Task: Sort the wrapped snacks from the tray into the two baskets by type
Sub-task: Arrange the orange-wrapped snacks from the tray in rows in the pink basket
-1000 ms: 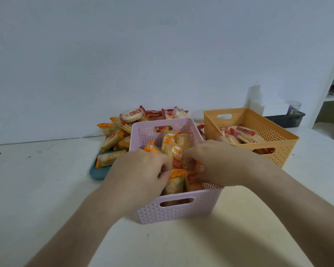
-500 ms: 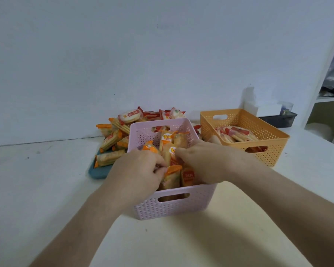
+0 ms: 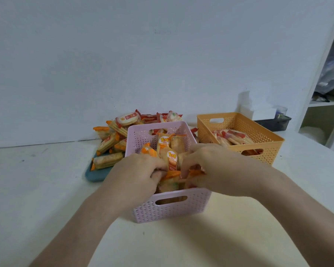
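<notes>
2 hands are sunk in the pink basket [image 3: 172,211], frame centre.
Between them, orange-wrapped snacks [image 3: 171,157] are gripped by the curled left hand [image 3: 137,174] and right hand [image 3: 210,166].

left hand [image 3: 141,174], right hand [image 3: 210,166] | shuffled slightly | packets [image 3: 171,157] in pink basket [image 3: 172,211]

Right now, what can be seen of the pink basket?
The pink basket looks like pale plastic with perforated walls and a slot handle in the near and far ends. It stands upright on the white table, nearest the camera, in front of the blue tray and left of the orange basket. It holds orange-wrapped snacks, and the left hand and right hand reach in over its near rim, gripping packets.
</notes>
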{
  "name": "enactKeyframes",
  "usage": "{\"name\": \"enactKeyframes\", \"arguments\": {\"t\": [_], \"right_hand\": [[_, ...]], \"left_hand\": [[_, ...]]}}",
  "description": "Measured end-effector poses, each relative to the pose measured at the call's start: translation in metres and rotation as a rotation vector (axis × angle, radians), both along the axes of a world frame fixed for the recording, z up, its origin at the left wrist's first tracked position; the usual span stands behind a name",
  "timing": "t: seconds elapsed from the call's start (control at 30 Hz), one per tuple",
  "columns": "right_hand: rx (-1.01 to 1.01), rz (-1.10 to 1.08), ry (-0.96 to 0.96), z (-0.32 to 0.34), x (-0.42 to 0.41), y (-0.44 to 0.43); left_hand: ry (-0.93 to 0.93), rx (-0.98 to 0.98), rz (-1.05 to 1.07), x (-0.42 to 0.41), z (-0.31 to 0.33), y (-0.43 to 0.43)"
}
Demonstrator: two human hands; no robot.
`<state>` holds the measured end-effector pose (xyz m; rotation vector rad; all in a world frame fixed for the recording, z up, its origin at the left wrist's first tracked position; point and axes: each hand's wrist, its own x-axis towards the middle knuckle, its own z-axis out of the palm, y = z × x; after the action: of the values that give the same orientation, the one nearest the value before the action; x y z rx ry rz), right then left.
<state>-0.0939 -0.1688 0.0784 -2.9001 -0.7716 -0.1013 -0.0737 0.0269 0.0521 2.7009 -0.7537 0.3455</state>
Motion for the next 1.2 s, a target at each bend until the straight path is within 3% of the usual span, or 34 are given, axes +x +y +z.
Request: {"name": "enactKeyframes", "arguments": {"t": [0.17,0.27,0.37,0.53,0.63,0.73,0.9,1.2], "right_hand": [[0.163,0.028,0.150,0.003,0.003,-0.009],[0.271,-0.016,0.130,0.011,0.011,-0.014],[0.192,-0.051,0.011,0.017,0.033,-0.009],[-0.082,-0.043,0.095,0.010,0.065,0.021],[-0.128,-0.049,0.045,-0.003,0.073,0.033],[-0.004,-0.030,0.062,-0.002,0.067,0.033],[0.219,-0.074,0.019,0.024,0.038,0.005],[-0.098,-0.053,0.087,0.023,0.004,0.003]], "left_hand": [[0.231,-0.029,-0.146,0.000,0.012,0.014],[0.189,-0.122,-0.096,0.000,0.020,0.021],[0.076,-0.252,0.033,0.008,0.023,0.025],[0.020,-0.034,0.125,0.022,0.018,0.009],[-0.070,0.127,0.163,0.024,0.013,-0.003],[-0.050,0.116,0.163,0.025,0.015,-0.004],[0.019,-0.078,0.112,0.019,0.021,0.005],[-0.055,-0.128,-0.025,0.007,0.029,0.004]]}}
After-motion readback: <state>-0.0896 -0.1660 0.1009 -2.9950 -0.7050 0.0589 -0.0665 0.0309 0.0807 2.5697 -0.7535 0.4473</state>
